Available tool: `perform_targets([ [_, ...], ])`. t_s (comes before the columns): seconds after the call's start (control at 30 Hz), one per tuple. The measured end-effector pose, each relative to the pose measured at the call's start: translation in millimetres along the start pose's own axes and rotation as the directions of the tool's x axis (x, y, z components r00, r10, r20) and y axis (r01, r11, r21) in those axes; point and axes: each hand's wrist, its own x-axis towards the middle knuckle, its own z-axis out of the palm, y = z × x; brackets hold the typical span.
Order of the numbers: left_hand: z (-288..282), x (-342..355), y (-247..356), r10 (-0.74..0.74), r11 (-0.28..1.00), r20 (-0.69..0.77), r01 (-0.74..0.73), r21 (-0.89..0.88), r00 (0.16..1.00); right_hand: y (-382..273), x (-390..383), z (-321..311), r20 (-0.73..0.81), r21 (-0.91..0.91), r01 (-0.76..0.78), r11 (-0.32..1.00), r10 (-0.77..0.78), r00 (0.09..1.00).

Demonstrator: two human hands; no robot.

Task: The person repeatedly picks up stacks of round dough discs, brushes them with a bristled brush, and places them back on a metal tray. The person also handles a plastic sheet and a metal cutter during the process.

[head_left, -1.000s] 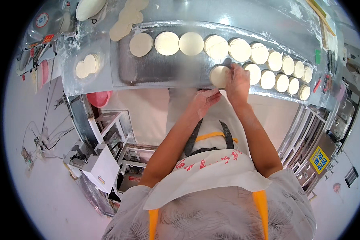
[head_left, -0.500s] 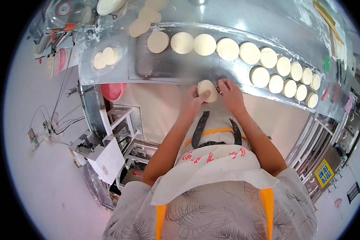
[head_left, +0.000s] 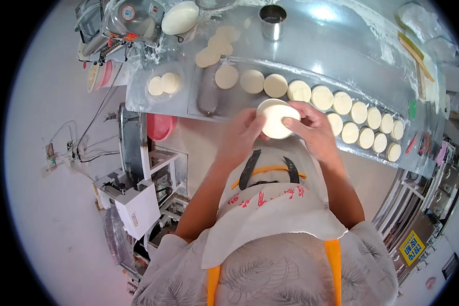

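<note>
A pale round dough disc, apparently a small stack (head_left: 273, 116), is held between my hands in front of my apron. My left hand (head_left: 242, 133) grips its left edge. My right hand (head_left: 316, 132) has the thumb on its face at the right and the fingers round the rim. Behind them two rows of similar cream discs (head_left: 341, 102), several stacked, lie along a dark metal tray (head_left: 206, 99). Loose thin discs (head_left: 208, 53) overlap above the tray's left end, and a small overlapping group (head_left: 169, 81) sits at the left.
The steel table (head_left: 316, 46) carries a metal cup (head_left: 272, 23), a white bowl (head_left: 180, 18), plastic containers (head_left: 130, 20) and a long wooden brush (head_left: 414, 53). A pink basin (head_left: 160, 127) and white machine (head_left: 135, 209) are lower left. Steel units (head_left: 438, 199) stand right.
The disc my right hand was at in the lower row has left the tray and is now raised between both hands, face up, my right thumb moved onto it. The view has shifted.
</note>
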Motion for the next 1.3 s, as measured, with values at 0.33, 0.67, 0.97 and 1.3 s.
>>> perform_targets([
  [0.33, -125.8, 50.3, -45.9, -0.114, 0.993, 0.048, 0.115, -0.018, 0.992, -79.4, 58.6, 44.4, -0.052, -0.083, 0.078, 0.993, -0.083, 0.995],
  [0.67, -146.0, 129.2, -22.2, -0.131, 0.865, 0.375, 0.291, -0.41, 0.918, -80.6, 111.7, 114.3, -0.156, -0.48, -0.05, 0.876, -0.03, 0.987],
  [0.97, -102.3, 157.5, -14.0, 0.091, 0.46, 0.607, 0.507, -0.729, 0.79, -71.9, 101.1, 148.9, -0.118, -0.222, -0.021, 0.975, -0.005, 0.993],
  [1.3, -104.5, 100.2, 36.9, -0.048, 0.859, 0.426, 0.256, -0.444, 0.903, -56.8, 97.9, 110.7, -0.293, -0.584, -0.12, 0.803, -0.07, 0.954],
])
